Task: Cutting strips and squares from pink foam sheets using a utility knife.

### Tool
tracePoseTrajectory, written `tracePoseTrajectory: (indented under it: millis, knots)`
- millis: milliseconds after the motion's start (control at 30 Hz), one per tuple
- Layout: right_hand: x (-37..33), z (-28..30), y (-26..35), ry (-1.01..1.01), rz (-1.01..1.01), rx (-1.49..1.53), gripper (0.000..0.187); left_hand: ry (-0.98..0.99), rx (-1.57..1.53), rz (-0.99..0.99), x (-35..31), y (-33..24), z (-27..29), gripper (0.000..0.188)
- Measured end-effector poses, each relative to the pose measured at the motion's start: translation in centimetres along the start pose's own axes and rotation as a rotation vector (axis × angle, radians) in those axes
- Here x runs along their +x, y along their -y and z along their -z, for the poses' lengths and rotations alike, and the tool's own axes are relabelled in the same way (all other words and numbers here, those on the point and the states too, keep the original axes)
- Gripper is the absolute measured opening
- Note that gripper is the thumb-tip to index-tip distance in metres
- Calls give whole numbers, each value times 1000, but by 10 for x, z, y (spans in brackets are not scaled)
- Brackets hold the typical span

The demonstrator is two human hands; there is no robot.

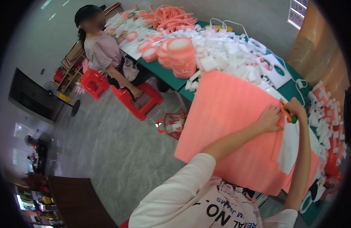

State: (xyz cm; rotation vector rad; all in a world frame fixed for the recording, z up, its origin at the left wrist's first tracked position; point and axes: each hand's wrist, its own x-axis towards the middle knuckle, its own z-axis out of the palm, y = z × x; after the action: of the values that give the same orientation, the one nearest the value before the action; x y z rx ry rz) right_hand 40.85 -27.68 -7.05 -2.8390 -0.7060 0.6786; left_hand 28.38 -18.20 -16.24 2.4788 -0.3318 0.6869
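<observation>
A large pink foam sheet (228, 121) lies before me, hanging over the near edge of the table. My left hand (271, 118) rests flat on it near its right edge, fingers stretched out and holding nothing. Just to the right, my right hand (296, 107) is closed around a utility knife (291, 116) with an orange and green handle. The knife is at the sheet's right edge; its blade is too small to make out. Beneath the sheet and to its right, a white board (292, 146) shows. A smaller pink foam piece (311, 165) lies beside my right forearm.
White foam blocks (225, 49) heap along the green table (168, 74), with stacked pink foam rings (177, 57) and pink strips (171, 17) behind. More foam pieces (327, 121) pile up at right. Another person (107, 53) is at the table's far left, by red stools (139, 100).
</observation>
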Motion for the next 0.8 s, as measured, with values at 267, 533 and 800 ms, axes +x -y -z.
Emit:
tracePoseTrajectory:
  millis: [267,533,800]
  knots:
    - [-25,-36,-1,-486,81,160,40,-27,16,-48,-5,-15,-8,24]
    - [-48,-41,23,-403,28,169,36,-2,221,-34,-22,-37,9,43]
    - [-78,-32,48,-263,-151,175,44,-10,172,12,-25,-39,7,35]
